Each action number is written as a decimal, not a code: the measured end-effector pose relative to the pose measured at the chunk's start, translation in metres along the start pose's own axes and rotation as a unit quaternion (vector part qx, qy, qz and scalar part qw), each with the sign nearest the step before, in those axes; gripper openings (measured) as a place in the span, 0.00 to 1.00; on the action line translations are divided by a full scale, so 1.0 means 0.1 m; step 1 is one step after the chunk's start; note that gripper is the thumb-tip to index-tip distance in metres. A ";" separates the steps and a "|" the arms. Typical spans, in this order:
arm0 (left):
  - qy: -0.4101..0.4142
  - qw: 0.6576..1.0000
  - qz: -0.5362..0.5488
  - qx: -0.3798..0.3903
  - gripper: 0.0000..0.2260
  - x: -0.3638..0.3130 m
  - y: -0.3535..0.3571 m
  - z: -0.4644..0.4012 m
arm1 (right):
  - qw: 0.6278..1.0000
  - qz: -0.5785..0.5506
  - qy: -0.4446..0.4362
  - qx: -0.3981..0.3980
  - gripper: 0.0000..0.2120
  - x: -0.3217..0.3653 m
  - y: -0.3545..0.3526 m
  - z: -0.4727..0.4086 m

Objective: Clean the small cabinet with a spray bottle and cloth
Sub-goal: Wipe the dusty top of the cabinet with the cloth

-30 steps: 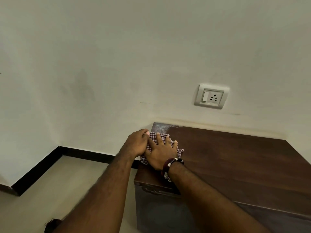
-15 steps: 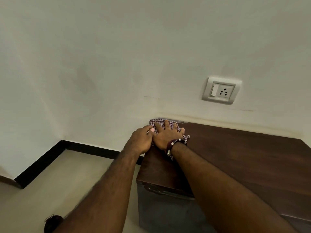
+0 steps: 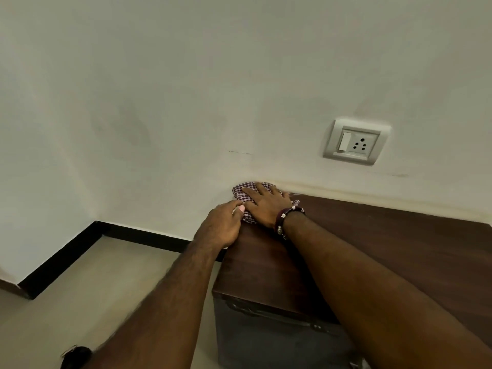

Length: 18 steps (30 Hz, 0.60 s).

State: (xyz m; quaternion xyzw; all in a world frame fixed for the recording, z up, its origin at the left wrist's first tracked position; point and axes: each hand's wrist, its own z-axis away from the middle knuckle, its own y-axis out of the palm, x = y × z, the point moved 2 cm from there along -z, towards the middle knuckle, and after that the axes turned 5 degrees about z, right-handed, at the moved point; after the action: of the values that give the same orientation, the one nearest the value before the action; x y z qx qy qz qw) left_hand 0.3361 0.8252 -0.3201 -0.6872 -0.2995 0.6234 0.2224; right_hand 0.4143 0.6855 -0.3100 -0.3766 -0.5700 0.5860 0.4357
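Wiping at the far left corner of the small cabinet (image 3: 266,265), right where its dark wooden top meets the white wall (image 3: 186,102). Right hand (image 3: 267,206) laid flat, fingers spread, pressing the checked cloth (image 3: 241,191) down onto that corner; cloth bunched under the palm and pushed up against the wall. Left hand (image 3: 222,225) just beside it at the cabinet's left edge, fingers curled loosely with the thumb tip touching the cloth's near edge; cannot tell whether holding anything or merely bracing. Beaded bracelet (image 3: 288,213) on the right wrist, close over the wood. No spray bottle anywhere in view, so probably set aside out of frame. Switch-and-socket plate (image 3: 355,142) on the wall above and to the right, well apart from the cloth. Small dark object (image 3: 77,354) on the floor at the lower left, too blurred to identify. Risks from here, as a judgement: rubbing a damp cloth against the painted wall and leaving a smear; slipping the cloth off the left edge onto the floor if pushed further that way; dragging the bracelet across the finish; wetting the socket should spraying resume near it.
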 end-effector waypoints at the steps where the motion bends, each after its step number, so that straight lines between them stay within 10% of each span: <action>1: 0.001 1.000 -0.002 -0.002 0.18 -0.01 0.01 -0.01 | 1.000 0.004 -0.012 -0.003 0.29 -0.02 -0.01 0.00; 18: -0.006 0.999 -0.050 0.007 0.21 -0.21 0.13 -0.05 | 0.999 -0.004 0.045 -0.001 0.30 -0.64 -0.02 0.33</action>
State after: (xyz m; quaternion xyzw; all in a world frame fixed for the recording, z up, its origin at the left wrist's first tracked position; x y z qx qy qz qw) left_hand 0.3417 0.8022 -0.3133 -0.6660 -0.3304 0.6178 0.2563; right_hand 0.4051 0.6145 -0.3093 -0.4006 -0.5516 0.5660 0.4635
